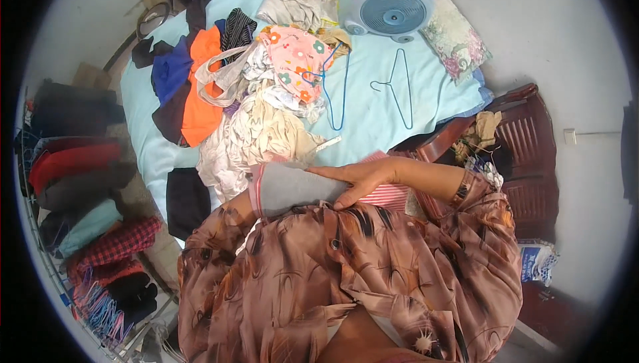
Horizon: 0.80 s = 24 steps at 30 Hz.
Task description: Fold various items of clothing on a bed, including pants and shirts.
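A grey cloth with a red-edged border lies bunched in front of my body, close to the bed's near edge. My right hand rests on its right end with fingers stretched flat and the thumb apart. My left forearm reaches up to the cloth's left side, where the cloth covers the left hand and its fingers. Red-and-white striped fabric shows beneath my right hand; whether it belongs to the grey cloth, I cannot tell. Just beyond lies a heap of cream clothing.
On the light-blue bedsheet lie two blue hangers, one a wire hanger, a pink flowered garment and an orange garment. A box fan stands far right beside a pillow. Clothes hang on a rack at left.
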{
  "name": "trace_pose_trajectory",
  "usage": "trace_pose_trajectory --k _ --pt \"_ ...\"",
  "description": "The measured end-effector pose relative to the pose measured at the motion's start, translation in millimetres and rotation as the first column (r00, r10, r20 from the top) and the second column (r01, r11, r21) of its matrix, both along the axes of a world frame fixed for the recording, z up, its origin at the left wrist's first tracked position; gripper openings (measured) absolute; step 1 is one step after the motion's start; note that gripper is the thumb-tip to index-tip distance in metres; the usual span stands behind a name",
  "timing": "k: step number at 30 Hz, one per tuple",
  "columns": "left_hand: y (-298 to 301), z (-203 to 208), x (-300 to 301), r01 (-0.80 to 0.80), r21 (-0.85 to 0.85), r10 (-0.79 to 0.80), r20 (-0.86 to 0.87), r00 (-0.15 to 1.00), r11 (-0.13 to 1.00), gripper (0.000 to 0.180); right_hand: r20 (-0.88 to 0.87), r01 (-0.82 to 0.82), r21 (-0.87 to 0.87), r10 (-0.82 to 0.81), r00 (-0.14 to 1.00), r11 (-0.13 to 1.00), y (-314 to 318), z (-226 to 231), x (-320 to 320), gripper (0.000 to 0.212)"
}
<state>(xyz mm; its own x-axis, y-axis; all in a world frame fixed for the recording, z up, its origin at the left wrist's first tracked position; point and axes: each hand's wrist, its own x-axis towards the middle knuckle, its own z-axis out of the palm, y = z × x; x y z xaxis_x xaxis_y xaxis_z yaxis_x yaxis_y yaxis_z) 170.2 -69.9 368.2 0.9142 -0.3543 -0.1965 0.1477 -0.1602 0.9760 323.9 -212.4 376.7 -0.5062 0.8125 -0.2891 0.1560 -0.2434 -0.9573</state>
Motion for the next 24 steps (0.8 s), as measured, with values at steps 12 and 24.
trace_pose_trajectory --k 12,24 --pt "145.1 -138.2 -40.5 -0.885 -0.423 0.730 -0.541 0.418 0.194 0.046 -0.066 0.400 -0.522 -0.504 0.861 0.753 -3.6 -39.8 60.2 0.037" --pt "132.9 -124.1 -66.9 -0.896 -0.397 0.783 -0.487 0.387 0.197 0.035 -0.146 0.767 -0.294 -0.819 0.554 0.571 57.9 89.5 123.2 0.040"
